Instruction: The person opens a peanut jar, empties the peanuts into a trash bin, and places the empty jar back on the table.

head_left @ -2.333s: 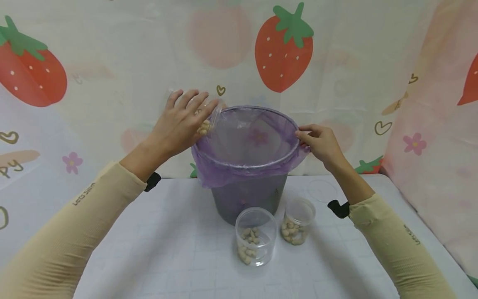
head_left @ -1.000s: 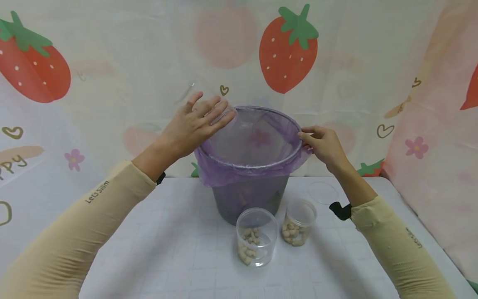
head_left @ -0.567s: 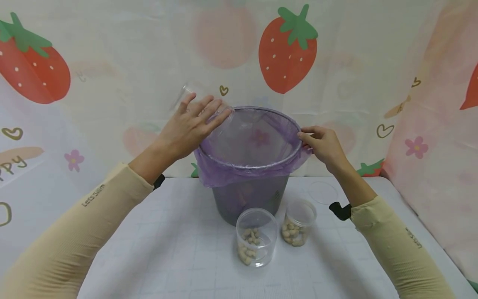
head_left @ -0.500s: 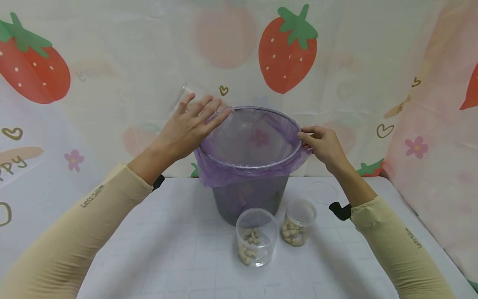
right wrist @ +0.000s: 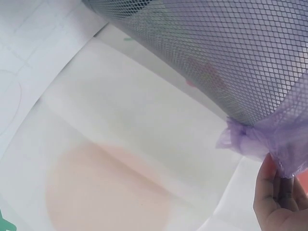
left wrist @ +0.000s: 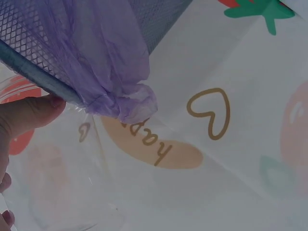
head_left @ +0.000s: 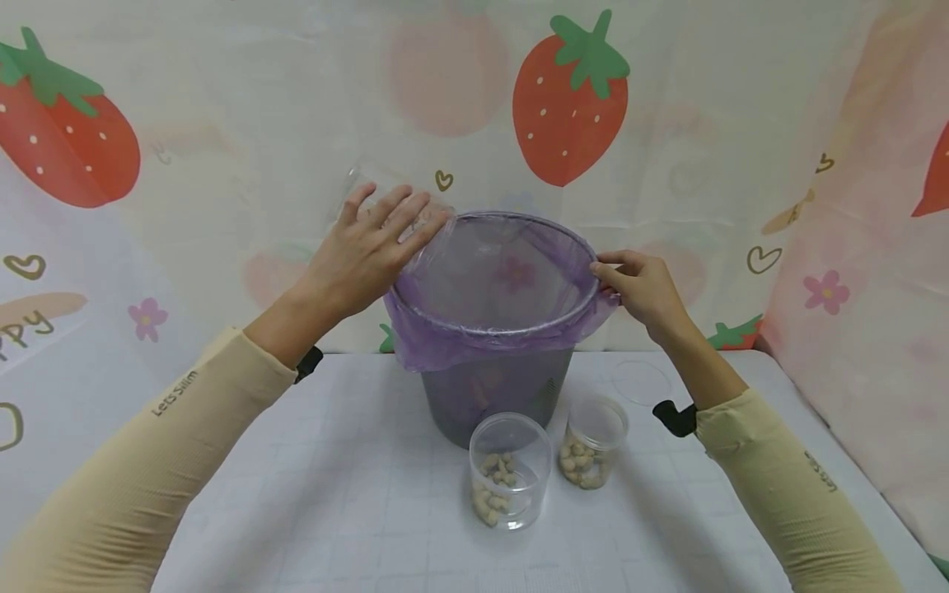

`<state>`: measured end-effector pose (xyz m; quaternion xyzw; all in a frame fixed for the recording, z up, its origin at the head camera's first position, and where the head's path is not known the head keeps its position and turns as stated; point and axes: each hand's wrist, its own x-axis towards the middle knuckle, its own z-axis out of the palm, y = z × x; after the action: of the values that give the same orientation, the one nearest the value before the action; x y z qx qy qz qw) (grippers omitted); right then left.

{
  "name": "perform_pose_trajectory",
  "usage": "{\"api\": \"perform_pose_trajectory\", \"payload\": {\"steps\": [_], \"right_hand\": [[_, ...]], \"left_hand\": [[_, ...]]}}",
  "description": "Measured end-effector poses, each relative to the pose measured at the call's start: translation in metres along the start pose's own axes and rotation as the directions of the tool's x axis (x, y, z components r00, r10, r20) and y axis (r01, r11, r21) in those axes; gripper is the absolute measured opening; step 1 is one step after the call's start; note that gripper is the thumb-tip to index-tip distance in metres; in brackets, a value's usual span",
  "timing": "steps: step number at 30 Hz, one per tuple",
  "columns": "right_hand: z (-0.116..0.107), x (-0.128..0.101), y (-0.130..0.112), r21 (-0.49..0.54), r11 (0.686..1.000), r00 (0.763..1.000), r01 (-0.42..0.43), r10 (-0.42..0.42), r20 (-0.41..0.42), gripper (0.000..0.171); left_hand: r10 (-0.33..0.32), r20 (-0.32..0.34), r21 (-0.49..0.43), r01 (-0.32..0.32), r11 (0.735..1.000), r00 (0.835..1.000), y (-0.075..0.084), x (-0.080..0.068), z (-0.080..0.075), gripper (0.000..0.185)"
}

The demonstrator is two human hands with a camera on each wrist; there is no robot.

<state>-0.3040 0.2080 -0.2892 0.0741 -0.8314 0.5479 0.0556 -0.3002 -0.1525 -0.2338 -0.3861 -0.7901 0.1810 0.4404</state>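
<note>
My left hand (head_left: 366, 239) grips a clear plastic jar (left wrist: 72, 178), tilted mouth-down over the left rim of a mesh waste bin (head_left: 474, 403). No peanuts show inside this jar. A thin purple bin liner (head_left: 445, 350) is folded over the bin's rim. On the far side of the opening, my right hand (head_left: 641, 288) pinches the liner and rim between thumb and fingers. The right wrist view shows those fingertips (right wrist: 269, 166) at the bunched liner edge. The bottom of the bin is hidden.
Two clear jars stand before the bin: a wider jar (head_left: 530, 506) and a smaller jar (head_left: 611, 432), each partly filled with unshelled peanuts. A clear round disc (head_left: 642, 384) lies on the white table (head_left: 334, 494) at right. A strawberry-print backdrop (head_left: 296, 82) hangs close behind.
Peanuts showed in the left hand's jar earlier; now none do. That hand tipped the jar further over the bin, then drew back slightly left. The right hand keeps its hold on the rim.
</note>
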Motion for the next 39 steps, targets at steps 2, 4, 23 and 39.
{"api": "perform_pose_trajectory", "payload": {"steps": [2, 4, 23, 39], "right_hand": [[0.000, 0.000, 0.000, -0.005, 1.000, 1.000, 0.001, -0.001, -0.001, 0.046], [0.000, 0.000, 0.000, -0.006, 1.000, 1.000, 0.001, -0.001, -0.001, 0.046], [0.000, -0.001, -0.002, 0.019, 1.000, 1.000, -0.019, 0.019, 0.004, 0.046], [0.000, 0.001, 0.003, 0.017, 1.000, 1.000, -0.018, 0.018, 0.004, 0.048]], "left_hand": [[-0.014, 0.000, -0.005, 0.014, 1.000, 1.000, 0.000, -0.001, 0.000, 0.057], [-0.030, -0.007, -0.004, 0.030, 1.000, 1.000, 0.001, -0.001, 0.000, 0.057], [-0.303, 0.029, -0.164, 0.303, 0.939, 0.953, 0.006, -0.014, -0.025, 0.097], [-0.646, 0.011, -0.462, 0.577, 0.673, 0.763, 0.027, -0.045, -0.050, 0.101]]}}
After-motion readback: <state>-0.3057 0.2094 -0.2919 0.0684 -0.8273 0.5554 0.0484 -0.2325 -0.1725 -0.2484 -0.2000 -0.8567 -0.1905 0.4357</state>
